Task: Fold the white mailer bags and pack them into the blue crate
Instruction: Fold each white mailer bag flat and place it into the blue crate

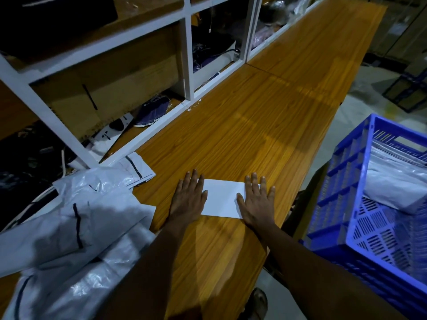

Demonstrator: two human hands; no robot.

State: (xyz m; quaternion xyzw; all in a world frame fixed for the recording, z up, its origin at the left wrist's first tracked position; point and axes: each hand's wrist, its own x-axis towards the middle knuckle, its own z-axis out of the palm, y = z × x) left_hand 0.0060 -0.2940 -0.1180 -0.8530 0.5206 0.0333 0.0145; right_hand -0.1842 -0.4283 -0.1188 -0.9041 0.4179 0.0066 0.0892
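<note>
The long wooden table [265, 116] runs on well beyond the fingertips. Off the right little finger stands the blue crate [342, 204], with packed bags [392, 188] inside. A heap of loose bags [76, 218] lies off the left little finger. The folded bag [221, 199] lies flat under 2 hands (left hand [188, 199], right hand [256, 204]), whose fingers are straight and spread, pressing its ends and gripping nothing.

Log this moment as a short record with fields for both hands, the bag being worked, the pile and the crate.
left hand: flat, fingers straight, pressing the left end of the folded bag
right hand: flat, pressing the right end
folded bag: white rectangle lying on the wooden table
unfolded bags: loose heap at the table's left
blue crate: beside the table's right edge, packed bags inside
</note>
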